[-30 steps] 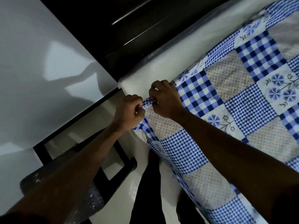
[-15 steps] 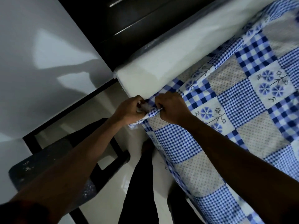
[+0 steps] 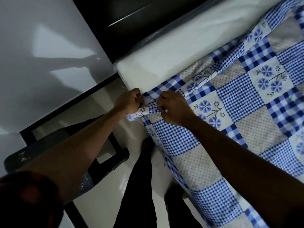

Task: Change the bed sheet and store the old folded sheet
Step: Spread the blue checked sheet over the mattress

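Note:
A blue and white patchwork bed sheet (image 3: pixel 238 102) with checks and flowers covers most of the white mattress (image 3: pixel 172 51). A bare strip of mattress shows along the far edge and at the near left corner. My left hand (image 3: pixel 129 102) grips the bunched corner of the sheet at that mattress corner. My right hand (image 3: pixel 174 108) pinches the same corner fold just to the right of it. Both hands are close together with the twisted cloth between them.
A dark headboard or cabinet (image 3: pixel 131 22) runs along the far side of the mattress. A dark stool or frame (image 3: pixel 108 155) stands on the pale glossy floor (image 3: pixel 105 195) at the left. A white wall (image 3: pixel 41 55) is further left. My dark trouser legs (image 3: pixel 139 186) stand beside the bed.
Both hands have drawn the sheet corner back toward me off the mattress corner, baring more white mattress. The cloth between the hands is more bunched.

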Motion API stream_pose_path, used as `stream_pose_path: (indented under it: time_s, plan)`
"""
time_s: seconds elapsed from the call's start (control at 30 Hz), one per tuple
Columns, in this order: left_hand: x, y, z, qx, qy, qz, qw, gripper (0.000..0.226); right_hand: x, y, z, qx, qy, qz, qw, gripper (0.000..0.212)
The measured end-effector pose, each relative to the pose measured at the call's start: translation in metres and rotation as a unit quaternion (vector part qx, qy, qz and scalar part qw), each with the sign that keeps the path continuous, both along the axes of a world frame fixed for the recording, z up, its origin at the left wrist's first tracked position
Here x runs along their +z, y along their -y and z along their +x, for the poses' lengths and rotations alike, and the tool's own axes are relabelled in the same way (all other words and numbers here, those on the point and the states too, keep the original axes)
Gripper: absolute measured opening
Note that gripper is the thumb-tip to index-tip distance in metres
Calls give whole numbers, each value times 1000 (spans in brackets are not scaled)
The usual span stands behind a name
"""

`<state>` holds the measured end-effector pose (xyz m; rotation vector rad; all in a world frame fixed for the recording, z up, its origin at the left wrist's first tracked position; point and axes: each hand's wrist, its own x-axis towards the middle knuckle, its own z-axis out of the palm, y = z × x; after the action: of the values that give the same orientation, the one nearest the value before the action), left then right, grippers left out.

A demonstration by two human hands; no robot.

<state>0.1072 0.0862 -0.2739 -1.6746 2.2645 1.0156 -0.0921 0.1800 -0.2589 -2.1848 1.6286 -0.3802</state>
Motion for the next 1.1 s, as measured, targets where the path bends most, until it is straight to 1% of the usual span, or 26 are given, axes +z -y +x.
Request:
stream_pose_path:
  time_s: [0.07,0.13,0.2,0.27,0.33,0.4,0.43,0.5,0.53,0.6,0.63,0.67,0.73,0.77,0.8,0.87,0.9,0.97,1.0,1.07,1.1]
  plan:
    - [1,3,-1,11,-6,10,1000,11,2,-9,-2,2,8,13,1000,13]
    - [-1,4,-3,-8,-11,19,1000,8,5,-17,-2,-12,25,17,999,16]
    - [-3,5,-6,-16,-16,21,1000,6,7,-21,-2,-19,21,32,999,18]
    - [-4,5,-7,-9,-2,7,1000,8,9,-20,0,-25,-14,82,996,20]
    - [-8,5,-4,24,2,-5,1000,14,11,-16,3,-44,-52,144,987,24]
    - [-12,4,1,67,-42,20,997,15,14,-14,7,-50,-70,203,975,37]
    - [-14,2,5,77,-67,37,994,17,14,-14,10,-42,-80,215,972,46]
    - [-11,-2,17,75,-97,49,991,24,11,-13,16,-34,-98,187,977,59]
    - [-8,-5,25,69,-102,42,992,28,10,-12,18,-40,-95,164,981,59]
    - [-1,-11,40,60,-111,8,992,37,10,-9,20,-41,-84,152,984,45]
    - [1,-15,48,52,-115,-9,992,41,11,-8,21,-28,-82,158,984,41]
    - [5,-20,56,40,-111,-19,993,46,15,-8,23,-17,-73,165,983,49]
    - [10,-31,66,14,-94,-20,995,55,23,-9,26,-7,-69,188,980,78]
    - [11,-38,67,4,-92,-11,996,57,26,-9,27,-1,-81,202,976,85]
    - [13,-45,65,-1,-99,0,995,56,28,-9,29,7,-102,212,972,87]
    - [12,-55,55,-3,-114,17,993,51,26,-9,32,18,-127,208,970,82]
    - [9,-56,49,-5,-102,17,995,49,24,-9,34,9,-107,196,975,75]
    - [4,-56,38,-9,-61,8,998,43,20,-11,38,-19,-32,188,981,59]
    - [1,-54,32,-11,-50,1,999,37,18,-12,38,-24,-10,180,983,54]
    - [1,-46,20,0,-14,-19,1000,28,20,-13,40,-16,-18,175,984,51]
    - [2,-40,17,25,10,-32,999,28,23,-15,41,-17,-39,187,981,49]
